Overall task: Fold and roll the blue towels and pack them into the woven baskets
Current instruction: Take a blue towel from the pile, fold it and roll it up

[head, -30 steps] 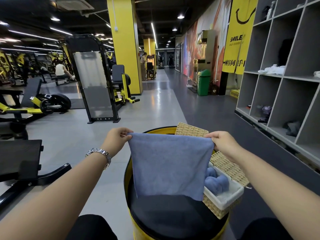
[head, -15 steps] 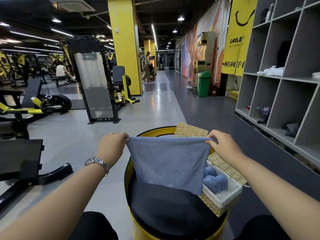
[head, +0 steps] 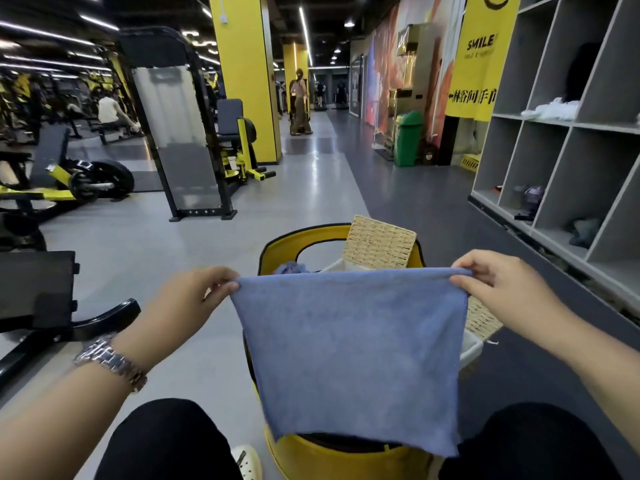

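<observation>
Gym machine (head: 180,140): black frame with a pale panel, on the grey floor at far left, well apart from the person.
Black bench (head: 38,289): at the left edge of view, beside the left forearm.
Wristwatch (head: 110,362): metal band around the left wrist.
Left hand (head: 194,299): fingers curled, thumb and fingertips pinching the upper left corner of the towel.
Blue towel (head: 349,351): held up and spread flat between both hands, top edge pulled taut, lower edge hanging free just above the near rim of the yellow drum. It covers most of the drum's top and part of the basket.
Yellow drum (head: 294,244): round, black-topped, directly in front of the knees; its far rim shows above the towel, its near wall below it.
Crumpled blue cloth (head: 291,268): a small bunch peeking over the towel's top edge, at the drum's far left side.
Woven basket (head: 381,244): sits on the right side of the drum top, its far woven wall standing above the towel, its right corner with white lining showing past the towel's right edge. What lies inside is hidden.
Right hand (head: 502,289): fingers curled, pinching the upper right corner of the towel.
Green bin (head: 408,138): stands against the right wall, far down the aisle.
Grey cubby shelves (head: 571,150): along the right wall, a few items inside.
</observation>
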Available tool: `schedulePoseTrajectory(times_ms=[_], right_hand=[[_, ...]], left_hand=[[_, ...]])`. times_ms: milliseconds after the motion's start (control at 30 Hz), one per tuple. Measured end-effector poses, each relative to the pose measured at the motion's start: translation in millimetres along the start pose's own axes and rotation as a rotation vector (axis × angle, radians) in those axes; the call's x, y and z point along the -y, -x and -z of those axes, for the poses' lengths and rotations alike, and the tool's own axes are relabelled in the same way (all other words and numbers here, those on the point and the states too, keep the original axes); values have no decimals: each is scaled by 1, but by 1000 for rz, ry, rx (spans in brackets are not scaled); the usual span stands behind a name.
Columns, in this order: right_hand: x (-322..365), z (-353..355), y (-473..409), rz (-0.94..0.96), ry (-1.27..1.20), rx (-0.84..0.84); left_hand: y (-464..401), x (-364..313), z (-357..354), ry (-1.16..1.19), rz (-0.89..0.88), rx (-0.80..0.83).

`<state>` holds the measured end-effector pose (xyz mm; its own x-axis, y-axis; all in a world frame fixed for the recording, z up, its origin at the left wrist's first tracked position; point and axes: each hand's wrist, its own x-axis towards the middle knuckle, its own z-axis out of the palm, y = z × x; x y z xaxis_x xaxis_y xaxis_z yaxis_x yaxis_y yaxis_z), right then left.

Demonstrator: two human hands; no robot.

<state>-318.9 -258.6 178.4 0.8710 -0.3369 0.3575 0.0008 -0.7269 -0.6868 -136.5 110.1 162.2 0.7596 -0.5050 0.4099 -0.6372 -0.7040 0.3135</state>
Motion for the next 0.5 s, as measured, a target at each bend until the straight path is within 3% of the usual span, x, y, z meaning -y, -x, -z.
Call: schedulePoseTrajectory(times_ms=[267,500], right_hand=[[-79,-86,-48,-177,-18,265],[-168,-189,-134,-235,146,357]], left_hand=[[-23,62,-85,52,112,259],[-98,121,-188,9,200,419]])
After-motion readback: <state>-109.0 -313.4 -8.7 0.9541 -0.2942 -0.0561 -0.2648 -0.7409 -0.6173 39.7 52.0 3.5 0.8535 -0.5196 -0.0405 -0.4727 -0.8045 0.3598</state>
